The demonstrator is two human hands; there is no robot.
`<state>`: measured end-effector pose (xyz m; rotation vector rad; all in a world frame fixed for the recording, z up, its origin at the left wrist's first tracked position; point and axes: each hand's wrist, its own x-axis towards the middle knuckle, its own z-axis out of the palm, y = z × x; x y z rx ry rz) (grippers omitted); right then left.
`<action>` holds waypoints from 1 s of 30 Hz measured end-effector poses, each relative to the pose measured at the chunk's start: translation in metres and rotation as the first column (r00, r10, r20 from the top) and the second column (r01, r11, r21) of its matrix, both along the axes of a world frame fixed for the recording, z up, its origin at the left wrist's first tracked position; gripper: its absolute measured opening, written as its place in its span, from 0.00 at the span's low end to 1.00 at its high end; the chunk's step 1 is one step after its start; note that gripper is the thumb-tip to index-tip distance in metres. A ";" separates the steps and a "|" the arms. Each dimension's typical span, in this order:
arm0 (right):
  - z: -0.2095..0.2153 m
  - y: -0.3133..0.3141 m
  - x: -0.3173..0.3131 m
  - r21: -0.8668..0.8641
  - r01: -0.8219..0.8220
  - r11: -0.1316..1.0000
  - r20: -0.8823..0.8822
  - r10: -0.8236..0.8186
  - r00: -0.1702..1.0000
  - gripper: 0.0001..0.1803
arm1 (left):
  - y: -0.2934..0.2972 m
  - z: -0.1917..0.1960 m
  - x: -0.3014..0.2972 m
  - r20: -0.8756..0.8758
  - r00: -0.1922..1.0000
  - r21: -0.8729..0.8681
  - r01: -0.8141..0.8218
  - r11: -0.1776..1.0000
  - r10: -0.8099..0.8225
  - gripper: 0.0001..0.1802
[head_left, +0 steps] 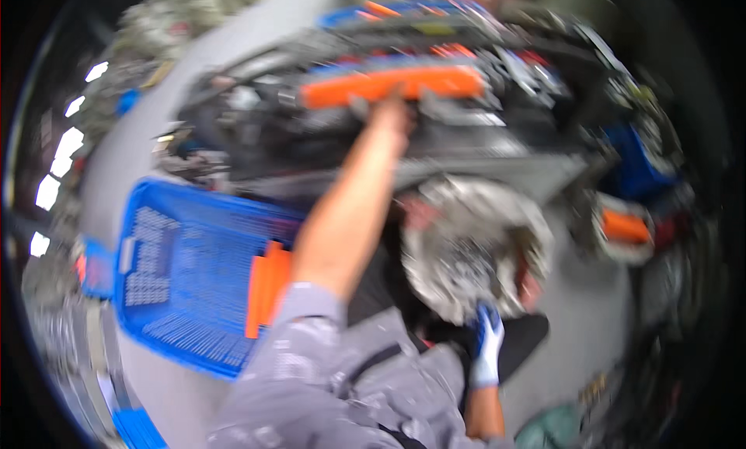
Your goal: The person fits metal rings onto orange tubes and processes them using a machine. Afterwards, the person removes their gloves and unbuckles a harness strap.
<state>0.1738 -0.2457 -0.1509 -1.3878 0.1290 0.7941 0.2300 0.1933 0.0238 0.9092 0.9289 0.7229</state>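
Note:
My left hand (392,115), bare and smeared by motion, reaches forward to the near edge of a long orange bar-shaped piece (447,81). This piece lies crosswise on a dark workbench (311,150). The fingers blur against it, so their grip does not show. My right hand (487,336), in a white glove with blue fingers, is at the near rim of a round, whitish sack-like container (536,223). Inside that container are small, pale, shiny pieces (466,270), too blurred to name. The right fingertips blend into the rim.
A blue plastic basket (194,274) stands at the left with orange strips (268,286) in it. At the right are a small whitish container (625,251) holding an orange piece and a blue bin (637,161). Metal parts clutter the bench's far side.

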 end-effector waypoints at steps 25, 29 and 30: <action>-0.007 -0.007 0.161 -0.583 0.103 0.806 0.643 0.379 0.666 0.40 | -0.137 -0.173 -0.128 -0.383 0.924 0.554 0.236 0.798 -0.007 0.25; 0.027 0.019 0.133 -0.517 0.429 0.741 0.856 0.439 0.272 0.33 | -0.137 -0.180 -0.135 -0.382 0.921 0.486 0.267 0.832 -0.072 0.28; 0.037 0.031 0.126 -0.453 0.386 0.804 0.892 0.408 0.196 0.29 | -0.136 -0.180 -0.136 -0.379 0.922 0.478 0.272 0.835 -0.083 0.28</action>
